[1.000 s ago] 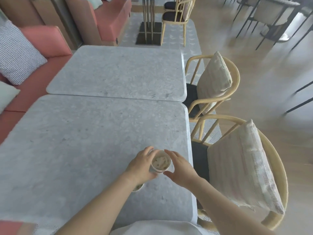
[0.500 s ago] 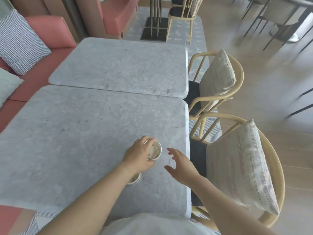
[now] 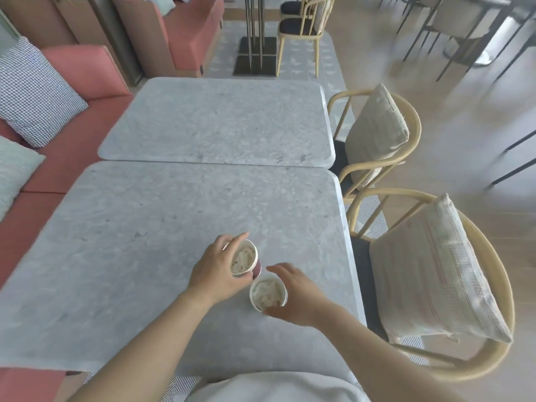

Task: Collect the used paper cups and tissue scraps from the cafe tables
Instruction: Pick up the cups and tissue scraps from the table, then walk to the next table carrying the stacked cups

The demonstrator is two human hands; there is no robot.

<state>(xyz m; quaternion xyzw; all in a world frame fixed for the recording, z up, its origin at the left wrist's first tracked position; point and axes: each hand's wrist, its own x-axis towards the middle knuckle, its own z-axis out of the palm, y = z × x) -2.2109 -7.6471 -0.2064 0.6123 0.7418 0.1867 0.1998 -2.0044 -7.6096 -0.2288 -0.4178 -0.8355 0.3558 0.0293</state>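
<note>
Because the grey speckled stone surface ends at a rounded edge just right of the work, anything knocked that way would likely go off it. A pale wooden round-backed chair and its striped cream cushion sit close beside that edge, so a fallen item would land on the seat or the floor.

The left hand is wrapped round a dark red paper cup with a white rim, fingers and thumb curled about its wall. It holds the cup at a tilt, seemingly raised off the surface (its base is hidden, so I cannot be sure).

The right hand curves round a second white-rimmed paper cup. This one stands on the surface just beside the first, near that right edge. The thumb lies against its near wall and the fingers arch over the far side; how firmly they press I cannot tell.

Both cups are stuffed to the rim with crumpled white tissue.

As I judge it, a thin paper wall could buckle under a hard squeeze. The tilted cup could shed its tissue. If one cup is nested into the other, the wad could be forced out over the rim.
</note>
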